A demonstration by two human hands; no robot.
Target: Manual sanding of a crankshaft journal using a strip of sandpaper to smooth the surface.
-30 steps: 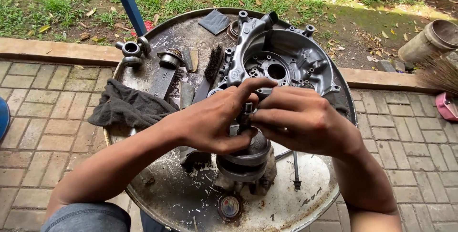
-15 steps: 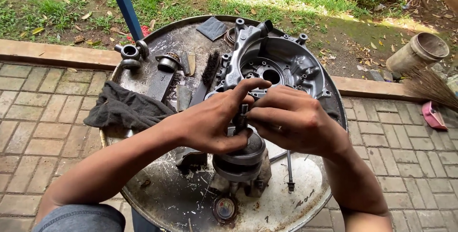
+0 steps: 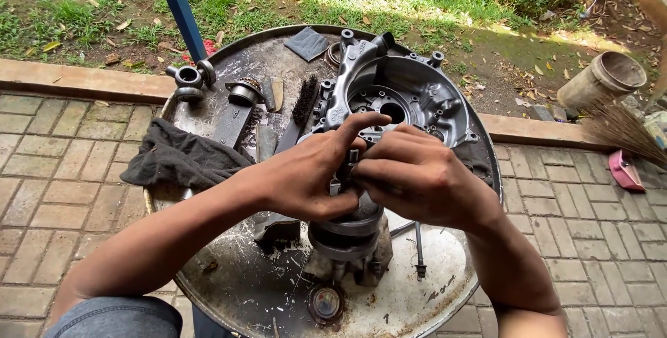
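left hand + right hand: both grips stay pinched on small part atop crankshaft assembly, mid drum-top desk | change: none but camera shift, fitting ongoing | crankcase cover behind | black rag left

Both forearms reaching in from the lower edge, bare, converging at the middle. Left hand palm down, wrist bent slightly, thumb stretched out toward the right, fingers curled under in a closed grip. Right hand pressed against it (knuckles uppermost), fingers bent and bunched inward, fingertips meeting those of the left. Elbows spread wide apart.
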